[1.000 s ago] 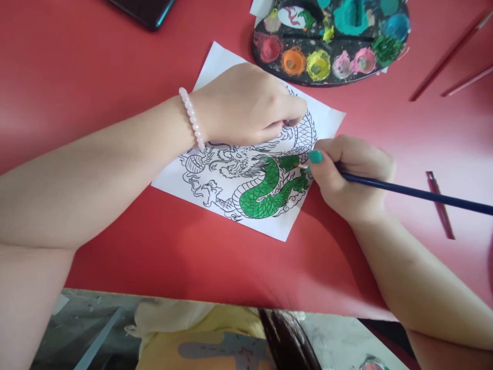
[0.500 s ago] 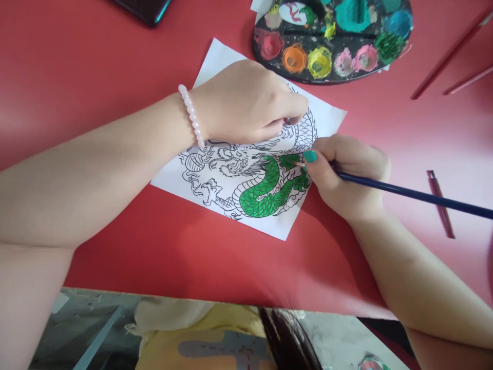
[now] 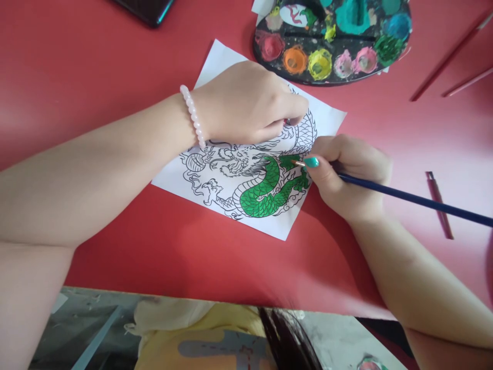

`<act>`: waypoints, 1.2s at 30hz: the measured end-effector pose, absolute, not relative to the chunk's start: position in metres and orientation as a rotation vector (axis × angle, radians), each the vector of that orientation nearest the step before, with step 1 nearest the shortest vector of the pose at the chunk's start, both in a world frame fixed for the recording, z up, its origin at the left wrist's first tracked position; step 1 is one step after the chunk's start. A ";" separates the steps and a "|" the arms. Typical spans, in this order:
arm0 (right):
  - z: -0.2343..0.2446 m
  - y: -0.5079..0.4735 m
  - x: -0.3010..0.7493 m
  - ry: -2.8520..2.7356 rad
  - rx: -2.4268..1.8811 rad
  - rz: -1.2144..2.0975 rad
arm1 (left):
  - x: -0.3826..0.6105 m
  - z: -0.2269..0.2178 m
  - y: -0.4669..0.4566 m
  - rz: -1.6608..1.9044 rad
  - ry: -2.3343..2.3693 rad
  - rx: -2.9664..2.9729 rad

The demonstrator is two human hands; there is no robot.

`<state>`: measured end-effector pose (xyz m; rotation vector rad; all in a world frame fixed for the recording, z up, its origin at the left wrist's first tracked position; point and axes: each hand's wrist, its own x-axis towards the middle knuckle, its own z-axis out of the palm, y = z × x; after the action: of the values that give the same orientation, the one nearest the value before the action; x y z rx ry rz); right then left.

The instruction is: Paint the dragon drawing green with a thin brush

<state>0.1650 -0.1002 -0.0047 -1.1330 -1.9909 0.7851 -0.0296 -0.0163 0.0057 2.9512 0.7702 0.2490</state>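
Note:
A white sheet of paper [image 3: 281,226] with a printed dragon drawing lies at an angle on the red table. Part of the dragon's body [image 3: 262,198] is painted green; the rest shows as black outlines. My left hand [image 3: 250,103], with a pale bead bracelet [image 3: 192,115] at its wrist, rests on the paper's upper part, fingers curled under. A small dark red spot shows among those fingers, too small to name. In my right hand [image 3: 346,177] is a dark blue paintbrush [image 3: 416,196], pinched near its tip. Its bristles meet a green patch at the drawing's right side.
Above the paper sits a dark paint palette [image 3: 335,77] with several colour wells. Red sticks [image 3: 450,56] lie at the upper right, and a short dark red one [image 3: 439,205] lies below them. A black phone-like device [image 3: 150,11] is at the top left. The table's near edge [image 3: 231,303] runs below.
My right thumb has tipped slightly downward, and the brush's handle end has dropped a little. The bristles stay around the same green patch. My left hand keeps its place on the paper.

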 end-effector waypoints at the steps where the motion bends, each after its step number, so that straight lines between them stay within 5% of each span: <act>1: -0.005 -0.099 0.165 -2.005 -1.118 0.805 | -0.030 0.006 -0.017 0.254 0.771 2.953; 36: 0.001 -0.100 0.160 -2.081 -1.178 0.731 | -0.029 0.005 -0.016 0.265 0.756 2.994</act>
<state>0.1599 -0.0996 0.0014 -1.1778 -2.0812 0.7307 -0.0293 -0.0157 0.0052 2.9938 0.7561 0.2651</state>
